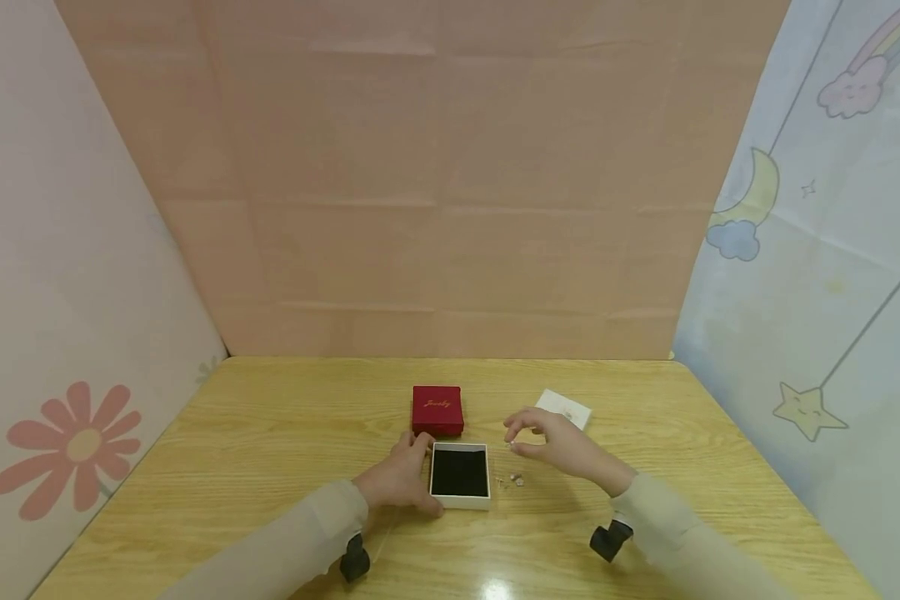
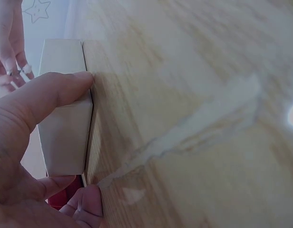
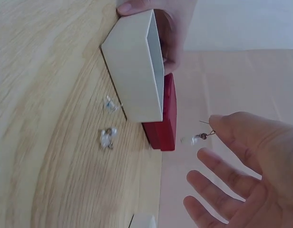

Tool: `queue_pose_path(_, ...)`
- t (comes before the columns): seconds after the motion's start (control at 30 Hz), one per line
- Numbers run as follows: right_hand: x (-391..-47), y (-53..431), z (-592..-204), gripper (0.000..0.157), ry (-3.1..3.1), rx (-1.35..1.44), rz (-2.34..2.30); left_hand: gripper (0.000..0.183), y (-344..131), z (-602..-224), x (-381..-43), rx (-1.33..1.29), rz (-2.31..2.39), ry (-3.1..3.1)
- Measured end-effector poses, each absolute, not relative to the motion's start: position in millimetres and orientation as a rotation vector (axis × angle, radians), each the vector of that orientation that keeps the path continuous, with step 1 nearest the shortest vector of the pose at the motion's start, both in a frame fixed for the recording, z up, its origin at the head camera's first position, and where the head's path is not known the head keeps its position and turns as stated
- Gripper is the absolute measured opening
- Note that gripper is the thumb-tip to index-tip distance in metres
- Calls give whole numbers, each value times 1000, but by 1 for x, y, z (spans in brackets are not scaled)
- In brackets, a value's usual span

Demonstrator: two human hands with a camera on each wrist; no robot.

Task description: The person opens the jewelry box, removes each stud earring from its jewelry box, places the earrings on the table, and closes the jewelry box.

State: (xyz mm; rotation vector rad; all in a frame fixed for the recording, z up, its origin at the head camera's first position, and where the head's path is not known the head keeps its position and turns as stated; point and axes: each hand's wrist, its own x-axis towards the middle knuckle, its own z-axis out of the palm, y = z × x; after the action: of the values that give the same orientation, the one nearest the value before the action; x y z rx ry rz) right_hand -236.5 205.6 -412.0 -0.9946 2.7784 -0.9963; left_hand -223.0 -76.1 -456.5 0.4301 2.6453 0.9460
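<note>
A small white box with a black lining lies on the table, its top uncovered. My left hand grips it from the left, the thumb against its near wall in the left wrist view. Right of the box and above the table, my right hand pinches a small earring with a thin wire and a clear drop; its other fingers are spread loosely. On the table between that hand and the box lie small shiny jewelry pieces, too small to tell apart.
A red box with gold lettering stands just behind the white one. Behind my right hand lies a white card, partly covered by it. Pale, patterned side walls and a peach back wall surround the wooden table.
</note>
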Motion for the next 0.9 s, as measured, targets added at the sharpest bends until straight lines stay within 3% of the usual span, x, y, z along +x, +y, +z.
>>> queue_pose_path(0.37,-234,235,-424,5,2748,-912,-960,91,-75,-458,-224,411,939,2638)
queue_pose_path(0.9,-232,233,-445,6,2699,-915,-908,91,-76,-458,-224,411,946,2639)
